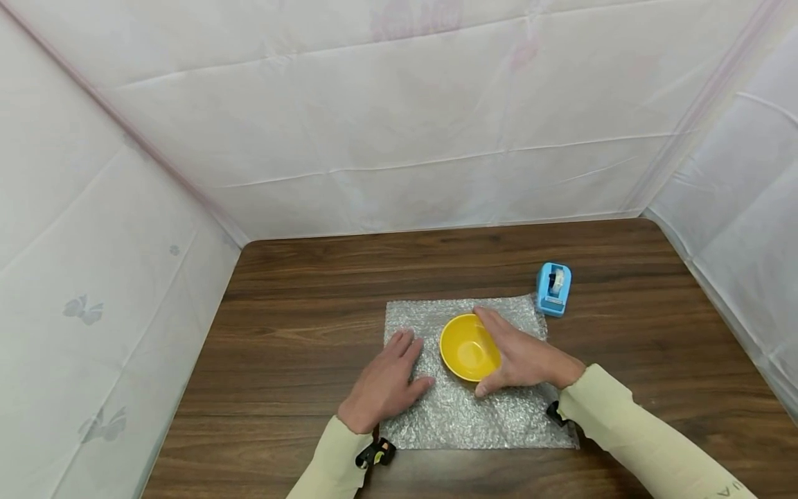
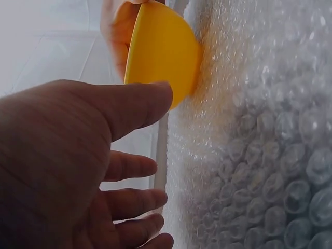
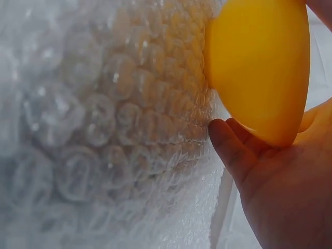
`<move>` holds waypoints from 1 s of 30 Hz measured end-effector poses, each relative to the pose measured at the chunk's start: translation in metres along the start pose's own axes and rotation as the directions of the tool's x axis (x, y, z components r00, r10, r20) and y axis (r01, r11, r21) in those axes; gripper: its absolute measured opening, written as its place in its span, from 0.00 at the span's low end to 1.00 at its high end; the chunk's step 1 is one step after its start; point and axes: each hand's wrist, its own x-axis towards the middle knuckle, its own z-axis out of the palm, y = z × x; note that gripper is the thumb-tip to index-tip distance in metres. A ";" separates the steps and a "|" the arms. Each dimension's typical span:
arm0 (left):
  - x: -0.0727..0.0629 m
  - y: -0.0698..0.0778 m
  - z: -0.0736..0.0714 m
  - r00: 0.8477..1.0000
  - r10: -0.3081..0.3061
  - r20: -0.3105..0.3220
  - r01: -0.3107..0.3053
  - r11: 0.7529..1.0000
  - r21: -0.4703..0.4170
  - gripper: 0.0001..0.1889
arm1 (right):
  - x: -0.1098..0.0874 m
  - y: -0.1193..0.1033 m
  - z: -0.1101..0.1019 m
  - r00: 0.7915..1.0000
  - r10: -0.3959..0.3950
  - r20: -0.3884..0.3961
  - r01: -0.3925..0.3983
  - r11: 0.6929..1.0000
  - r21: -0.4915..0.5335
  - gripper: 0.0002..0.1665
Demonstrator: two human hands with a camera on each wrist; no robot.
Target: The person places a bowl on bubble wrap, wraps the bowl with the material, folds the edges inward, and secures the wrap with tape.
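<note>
A yellow bowl [image 1: 469,350] stands upright on a sheet of bubble wrap [image 1: 474,419] spread over the table. My right hand [image 1: 520,350] grips the bowl from its right side, fingers at the far rim and thumb at the near side. In the right wrist view, fingertips [image 3: 228,142] lie close by the bowl's curved wall [image 3: 264,67]. To the bowl's left, my left hand [image 1: 385,381] rests on the wrap's left part, fingers extended and thumb spread towards the bowl. The left wrist view has this hand holding nothing.
A blue tape dispenser [image 1: 553,288] with a roll of tape stands at the wrap's far right corner. The dark wood table [image 1: 299,333] is bordered at the back and sides by pale hanging sheets [image 1: 399,138].
</note>
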 end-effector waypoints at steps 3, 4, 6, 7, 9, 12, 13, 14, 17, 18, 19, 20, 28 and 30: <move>0.001 0.001 0.001 1.000 0.012 0.005 -0.012 1.000 0.004 0.35 | -0.001 0.000 -0.001 1.000 0.015 0.004 -0.015 1.000 0.014 0.85; 0.001 0.001 0.001 1.000 0.017 0.003 -0.017 1.000 0.006 0.34 | -0.001 0.001 -0.001 1.000 0.016 0.004 -0.016 1.000 0.015 0.85; 0.002 0.002 0.001 1.000 0.020 0.007 -0.020 1.000 0.015 0.34 | -0.001 0.001 -0.002 1.000 0.015 0.002 -0.015 1.000 0.016 0.85; 0.002 0.002 0.001 1.000 0.023 0.006 -0.023 1.000 0.018 0.34 | -0.001 0.001 -0.002 1.000 0.013 0.000 -0.013 1.000 0.017 0.84; 0.002 0.003 0.001 1.000 0.028 0.009 -0.028 0.999 0.026 0.33 | -0.002 0.002 -0.002 1.000 0.004 -0.004 -0.004 1.000 0.016 0.84; 0.002 0.005 0.002 0.999 0.027 0.020 -0.028 0.999 0.033 0.33 | -0.002 0.003 -0.002 1.000 -0.012 -0.008 0.012 1.000 0.015 0.83; 0.002 0.006 0.002 0.999 0.025 0.024 -0.026 0.999 0.029 0.33 | -0.003 0.003 -0.001 1.000 -0.015 -0.010 0.015 1.000 0.017 0.83; 0.002 0.006 0.003 0.999 0.021 0.029 -0.022 0.999 0.028 0.33 | -0.003 0.003 -0.001 1.000 -0.017 -0.010 0.017 1.000 0.016 0.83; 0.002 0.007 0.005 0.999 0.034 0.028 -0.035 0.999 0.035 0.32 | -0.004 0.004 -0.001 1.000 -0.017 -0.012 0.018 1.000 0.016 0.82; 0.002 0.008 0.006 0.999 0.045 0.024 -0.046 0.998 0.040 0.32 | -0.004 0.004 -0.001 1.000 -0.018 -0.013 0.018 1.000 0.016 0.82; 0.002 0.008 0.006 0.998 0.057 0.019 -0.058 0.997 0.045 0.32 | -0.005 0.004 -0.001 1.000 -0.017 -0.013 0.017 1.000 0.017 0.82; 0.002 0.008 0.007 0.997 0.070 0.017 -0.071 0.996 0.054 0.31 | -0.005 0.004 -0.001 1.000 -0.017 -0.013 0.017 1.000 0.018 0.82; 0.004 0.010 0.011 0.992 0.126 0.018 -0.127 0.987 0.102 0.29 | -0.010 0.006 -0.003 1.000 -0.012 -0.019 0.013 0.999 0.029 0.80; 0.004 0.010 0.011 0.990 0.136 0.020 -0.138 0.985 0.102 0.28 | -0.012 0.006 -0.004 1.000 -0.007 -0.021 0.008 0.999 0.033 0.80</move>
